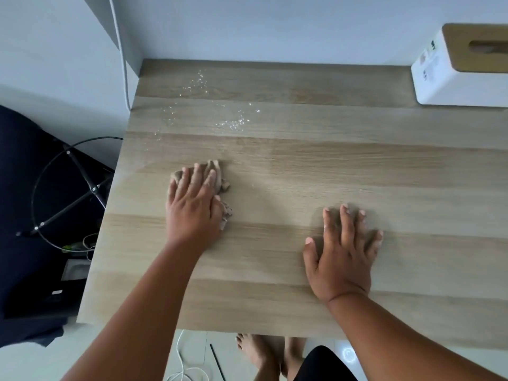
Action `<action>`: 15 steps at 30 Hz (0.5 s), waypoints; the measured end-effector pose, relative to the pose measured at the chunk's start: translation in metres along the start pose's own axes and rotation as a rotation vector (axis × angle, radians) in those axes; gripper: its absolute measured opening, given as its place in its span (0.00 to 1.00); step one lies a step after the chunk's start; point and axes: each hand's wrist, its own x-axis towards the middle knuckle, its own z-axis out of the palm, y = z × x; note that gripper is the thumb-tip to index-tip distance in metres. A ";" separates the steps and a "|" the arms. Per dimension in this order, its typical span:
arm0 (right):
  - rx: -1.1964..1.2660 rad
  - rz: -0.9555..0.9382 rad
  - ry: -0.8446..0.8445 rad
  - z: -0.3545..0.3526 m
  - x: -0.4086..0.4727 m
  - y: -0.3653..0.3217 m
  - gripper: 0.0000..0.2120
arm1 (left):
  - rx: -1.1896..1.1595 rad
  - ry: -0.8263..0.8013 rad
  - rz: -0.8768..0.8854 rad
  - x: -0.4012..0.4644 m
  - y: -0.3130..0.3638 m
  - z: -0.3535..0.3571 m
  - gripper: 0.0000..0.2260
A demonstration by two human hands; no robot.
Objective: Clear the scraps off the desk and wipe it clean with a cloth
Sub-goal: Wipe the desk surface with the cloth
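The desk [316, 166], a pale wood-grain top, fills most of the view, and everything else is placed from it. Its back edge meets a white wall [275, 26]. Off its left edge lies something dark [24, 204] with a black wire frame [66, 188] over it, low on the floor side. At the desk's far right corner stands a white tissue box [456, 75] with a wooden lid, its slot just in view.

The right hand [343, 257] lies flat on the desk near the front edge, right of centre, fingers spread and straight, palm down, holding nothing. The left hand [192, 204] presses down on the cloth [220, 185], left of the desk's centre; its fingers lie nearly straight over the bunched fabric rather than curling round it (the thumb side is partly hidden, so a pinch underneath cannot be ruled out). The cloth is a crumpled beige-brown wad, showing past the fingertips and along the hand's right side.

Beyond the cloth, toward the desk's back left corner, a scatter of small glinting specks [231, 122] sits on the wood, well apart from either hand. Below the desk's front edge, bare feet [261, 353] stand on a light floor beside a thin white cable [181, 364].
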 end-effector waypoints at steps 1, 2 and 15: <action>0.004 0.003 -0.001 0.000 0.000 0.000 0.35 | -0.004 -0.013 0.059 -0.009 0.003 0.001 0.28; 0.009 0.006 -0.003 -0.001 0.000 -0.001 0.35 | -0.003 -0.030 0.116 -0.021 0.005 0.002 0.28; 0.001 0.003 -0.037 -0.004 0.001 -0.002 0.35 | 0.082 -0.069 0.043 -0.035 -0.028 -0.005 0.29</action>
